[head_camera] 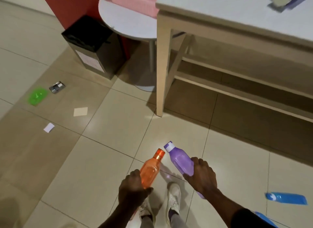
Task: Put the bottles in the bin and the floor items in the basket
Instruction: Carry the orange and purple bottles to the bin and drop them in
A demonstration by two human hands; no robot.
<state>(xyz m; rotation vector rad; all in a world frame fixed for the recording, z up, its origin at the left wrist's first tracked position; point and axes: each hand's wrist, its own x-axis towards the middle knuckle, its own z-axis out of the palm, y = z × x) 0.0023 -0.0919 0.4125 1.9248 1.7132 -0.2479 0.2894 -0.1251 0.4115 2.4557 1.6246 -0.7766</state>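
The left hand (131,190) has its fingers curled round the orange bottle (150,170), and the right hand (203,175) grips the purple bottle (180,160). Both are carried low at the bottom centre of the frame. Neither has reached the black bin (110,58) at upper left.

On the floor lie a green lid (38,95), a silver packet (57,87), two paper slips (80,111) and a blue pouch (286,198). None is in the pink basket (132,2) on the round table (128,24) at the top. I'd say it's hardly begun.

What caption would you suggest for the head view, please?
The left hand grips an orange bottle and the right hand a purple bottle, with the black bin ahead.
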